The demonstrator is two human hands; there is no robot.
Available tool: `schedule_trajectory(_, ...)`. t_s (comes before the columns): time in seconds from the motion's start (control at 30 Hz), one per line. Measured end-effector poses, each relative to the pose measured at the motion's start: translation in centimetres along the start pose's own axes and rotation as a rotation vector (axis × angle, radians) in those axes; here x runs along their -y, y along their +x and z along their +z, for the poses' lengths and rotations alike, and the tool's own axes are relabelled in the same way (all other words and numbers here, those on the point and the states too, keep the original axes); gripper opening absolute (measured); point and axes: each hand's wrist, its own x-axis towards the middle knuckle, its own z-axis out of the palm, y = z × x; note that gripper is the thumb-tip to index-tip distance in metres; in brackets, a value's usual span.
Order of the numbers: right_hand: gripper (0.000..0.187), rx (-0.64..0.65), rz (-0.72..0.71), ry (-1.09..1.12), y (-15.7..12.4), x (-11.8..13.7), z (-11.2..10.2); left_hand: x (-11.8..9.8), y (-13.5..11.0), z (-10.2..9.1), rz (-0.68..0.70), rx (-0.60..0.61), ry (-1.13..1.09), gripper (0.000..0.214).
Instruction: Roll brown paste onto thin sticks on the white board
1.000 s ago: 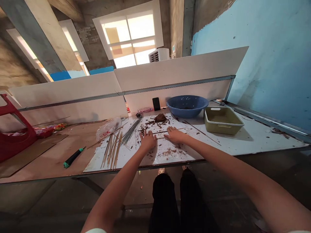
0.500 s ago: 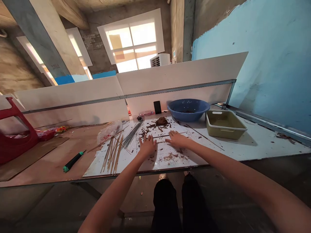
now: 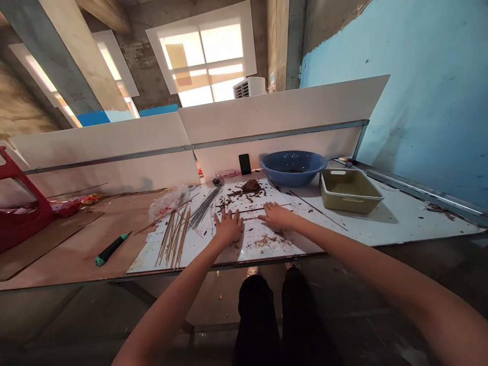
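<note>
My left hand (image 3: 227,229) lies flat on the white board (image 3: 219,258) with its fingers spread. To its right, my right hand (image 3: 278,215) rests palm down, fingers stretched out. Both hands lie over a thin brown stick (image 3: 252,210), which runs crosswise between them. A second, paler thin stick (image 3: 250,218) shows just nearer to me; my palms hide parts of both. Beyond the hands sits a dark brown clay-like lump (image 3: 251,186) among scattered brown bits. Reddish-brown crumbs (image 3: 269,241) cover the board below my right hand.
Left of my hands lie several bamboo-like sticks (image 3: 173,239), a bundle of grey wires (image 3: 205,207) and a plastic bag (image 3: 168,204). A green-and-black tool (image 3: 110,250) is farther left. A blue basin (image 3: 293,175), an olive bin (image 3: 353,203) and a phone (image 3: 244,164) stand behind.
The view has shifted slightly, so the table appears a little higher and farther left. Both hands stay flat over the sticks, with little visible movement.
</note>
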Motion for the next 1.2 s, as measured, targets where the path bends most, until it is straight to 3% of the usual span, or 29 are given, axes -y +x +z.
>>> schedule_trajectory(0.13,0.078,-0.069,-0.055,-0.015,-1.6,-0.3,1.8,0.9,-1.4,1.7,0.039,-0.031,0.050,0.073)
schedule_trajectory(0.4,0.081,0.055,0.054,0.055,1.1,0.2,-1.3,0.2,2.5,-1.1,-0.030,0.047,-0.014,0.074)
schedule_trajectory(0.6,0.080,-0.016,-0.029,0.044,-1.4,-0.6,1.0,1.6,-1.1,1.6,0.039,-0.005,0.038,0.073)
schedule_trajectory(0.7,0.081,-0.035,-0.043,0.041,-2.0,-0.6,1.5,2.0,-1.3,2.2,0.049,-0.002,0.047,0.072)
schedule_trajectory(0.87,0.081,-0.008,-0.006,0.039,-1.6,0.1,0.8,2.1,3.4,-0.5,0.099,0.042,-0.036,0.071)
schedule_trajectory(0.93,0.079,-0.010,-0.006,0.029,-1.6,0.3,0.6,2.4,5.7,-2.1,0.136,-0.023,-0.088,0.072)
schedule_trajectory(1.0,0.078,-0.022,-0.020,0.015,-1.8,0.3,0.6,2.9,7.2,-3.6,0.079,-0.081,-0.165,0.070)
schedule_trajectory(1.1,0.076,-0.031,-0.044,-0.004,-2.3,0.3,0.6,3.5,7.7,-4.8,0.060,-0.209,-0.218,0.069)
schedule_trajectory(1.2,0.077,-0.021,-0.064,0.001,-3.0,0.1,0.8,3.1,6.0,-4.5,-0.008,-0.276,-0.165,0.069)
